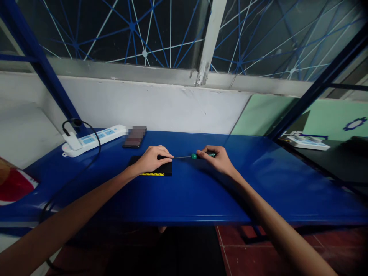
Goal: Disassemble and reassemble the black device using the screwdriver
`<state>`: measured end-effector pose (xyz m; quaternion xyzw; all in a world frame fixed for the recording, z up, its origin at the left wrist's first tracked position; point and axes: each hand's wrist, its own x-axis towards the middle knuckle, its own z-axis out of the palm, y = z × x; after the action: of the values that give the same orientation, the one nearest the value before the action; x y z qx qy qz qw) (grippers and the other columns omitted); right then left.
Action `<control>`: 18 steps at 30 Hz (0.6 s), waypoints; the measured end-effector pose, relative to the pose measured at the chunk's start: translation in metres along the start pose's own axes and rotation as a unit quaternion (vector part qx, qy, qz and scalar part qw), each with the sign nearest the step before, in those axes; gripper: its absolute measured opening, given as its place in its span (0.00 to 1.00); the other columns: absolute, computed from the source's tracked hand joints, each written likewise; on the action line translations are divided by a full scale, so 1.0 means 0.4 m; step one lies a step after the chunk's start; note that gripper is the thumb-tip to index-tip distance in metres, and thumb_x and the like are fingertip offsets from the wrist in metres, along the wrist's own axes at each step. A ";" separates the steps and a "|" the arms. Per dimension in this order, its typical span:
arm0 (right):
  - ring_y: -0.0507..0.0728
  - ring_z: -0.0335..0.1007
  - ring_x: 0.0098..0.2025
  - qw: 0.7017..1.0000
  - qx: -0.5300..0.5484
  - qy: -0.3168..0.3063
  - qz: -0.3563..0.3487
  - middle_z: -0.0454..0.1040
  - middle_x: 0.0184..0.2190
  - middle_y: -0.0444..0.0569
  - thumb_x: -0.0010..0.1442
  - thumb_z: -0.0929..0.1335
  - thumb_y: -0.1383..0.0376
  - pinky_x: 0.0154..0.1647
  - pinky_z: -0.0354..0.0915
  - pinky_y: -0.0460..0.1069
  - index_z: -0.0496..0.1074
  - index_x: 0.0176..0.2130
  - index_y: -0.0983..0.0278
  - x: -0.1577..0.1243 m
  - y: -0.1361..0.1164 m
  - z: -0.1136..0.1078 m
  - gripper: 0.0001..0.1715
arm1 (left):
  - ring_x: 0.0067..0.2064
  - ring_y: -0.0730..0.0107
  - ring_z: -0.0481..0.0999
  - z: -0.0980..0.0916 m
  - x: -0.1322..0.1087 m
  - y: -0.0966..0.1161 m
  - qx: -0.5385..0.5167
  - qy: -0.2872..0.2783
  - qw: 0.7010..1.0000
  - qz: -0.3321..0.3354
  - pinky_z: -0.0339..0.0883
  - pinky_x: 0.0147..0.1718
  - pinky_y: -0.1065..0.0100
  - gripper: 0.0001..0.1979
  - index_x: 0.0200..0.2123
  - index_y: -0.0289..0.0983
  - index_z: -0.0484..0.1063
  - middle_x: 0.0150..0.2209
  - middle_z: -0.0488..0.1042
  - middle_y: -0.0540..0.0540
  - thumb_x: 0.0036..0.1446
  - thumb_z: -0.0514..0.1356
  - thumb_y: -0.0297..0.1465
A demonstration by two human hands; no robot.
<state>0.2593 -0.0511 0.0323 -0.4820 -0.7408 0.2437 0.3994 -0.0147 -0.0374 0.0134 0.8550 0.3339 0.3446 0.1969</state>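
Screwdriver (194,156), with a thin metal shaft and green on its handle, held nearly level over a blue bench (201,199), near mid-view, between a person's two bare hands. The right hand (217,158) has its grip closed around the handle; the fingers cover much of it, so its full shape cannot be made out. The left hand (155,158) pinches the shaft's far end, thumb and fingertips nearly together; the tip is hidden there, so its type cannot be told. Under the left hand lies a flat black box (166,168) with a yellow-and-black strip along its near edge. Hand and wrist hide much of its top, and whether they touch it is unclear. Farther back to the left, a dark phone-like slab (135,137), partly pixelated, lies beside a white power strip (94,140) with a black cable (99,145) looping out. At the left edge, a red-and-white object (17,184) is cut off and unidentifiable. At far right, small pale items (309,142) are hard to make out.
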 end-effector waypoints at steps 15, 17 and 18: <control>0.50 0.52 0.23 1.000 0.015 -0.006 -0.003 0.62 0.20 0.43 0.55 0.69 0.49 0.24 0.49 0.47 0.70 0.24 0.66 -0.005 -0.009 0.006 0.22 | 0.37 0.67 0.77 0.012 -0.002 0.008 0.080 0.063 0.994 0.044 0.67 0.41 0.64 0.13 0.48 0.40 0.76 0.34 0.80 0.50 0.58 0.62 0.32; 0.50 0.52 0.23 1.000 0.013 -0.007 -0.001 0.62 0.20 0.43 0.56 0.68 0.50 0.24 0.49 0.47 0.70 0.24 0.66 -0.005 -0.011 0.006 0.22 | 0.39 0.67 0.77 0.012 -0.003 0.011 0.092 0.046 0.994 0.039 0.66 0.42 0.63 0.14 0.49 0.42 0.75 0.36 0.80 0.50 0.59 0.61 0.34; 0.50 0.52 0.23 1.000 0.013 -0.008 0.001 0.62 0.20 0.43 0.56 0.68 0.50 0.24 0.49 0.47 0.71 0.24 0.66 -0.005 -0.011 0.006 0.22 | 0.40 0.66 0.77 0.011 -0.003 0.013 0.099 0.034 0.994 0.035 0.65 0.42 0.62 0.15 0.50 0.42 0.74 0.37 0.80 0.50 0.60 0.61 0.35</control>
<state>0.2555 -0.0549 0.0337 -0.4752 -0.7403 0.2574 0.3998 -0.0099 -0.0425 0.0131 0.8694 0.3424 0.3454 0.0877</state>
